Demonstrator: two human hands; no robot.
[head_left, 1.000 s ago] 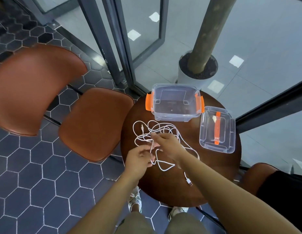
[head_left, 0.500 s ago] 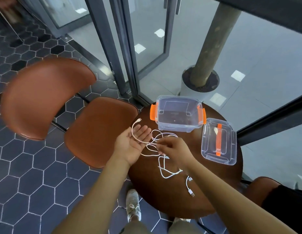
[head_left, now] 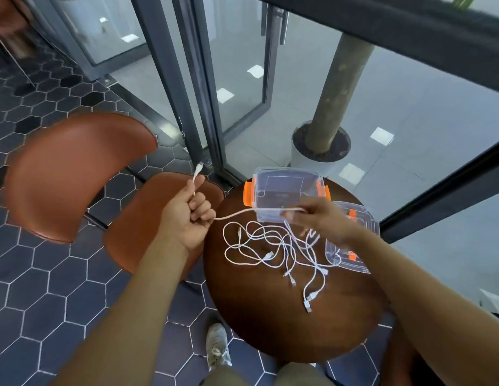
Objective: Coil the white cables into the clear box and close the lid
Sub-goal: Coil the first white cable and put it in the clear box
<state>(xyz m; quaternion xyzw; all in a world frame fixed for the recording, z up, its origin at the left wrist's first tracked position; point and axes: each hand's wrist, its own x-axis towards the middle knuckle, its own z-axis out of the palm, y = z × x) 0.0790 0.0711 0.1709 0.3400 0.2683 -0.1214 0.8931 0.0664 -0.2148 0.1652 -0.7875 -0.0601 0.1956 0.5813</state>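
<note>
One clear box (head_left: 287, 190) stands open at the far edge of the round brown bench (head_left: 270, 324). It has two orange latches, one on each short end, and no cable lies inside it. One clear lid (head_left: 366, 222) with an orange strip along its middle lies flat on the bench just right of the box, partly hidden by the right forearm.

Both hands hold one white cable (head_left: 237, 214), drawn out in the air in front of the box's near wall. The left hand (head_left: 187, 215), left of the box and out past the bench edge, has its fingers curled tight round the cable. One plug end (head_left: 199, 168) sticks up above the thumb. The right hand (head_left: 319, 220), blurred, is at the box's near right corner and pinches the same cable between thumb and fingers; from there the cable drops toward the bench.

The other white cables (head_left: 270, 249) lie in one loose tangle on the bench on the near side of the box, apart from it. Several plug ends show among the loops, but the number of cables in the tangle cannot be told.

One brown chair (head_left: 75, 176) stands left of the box. One white planter (head_left: 301, 154) with a trunk stands beyond the box, behind the glass. One pale shoe (head_left: 217, 348) is on the hexagon-tiled floor.
</note>
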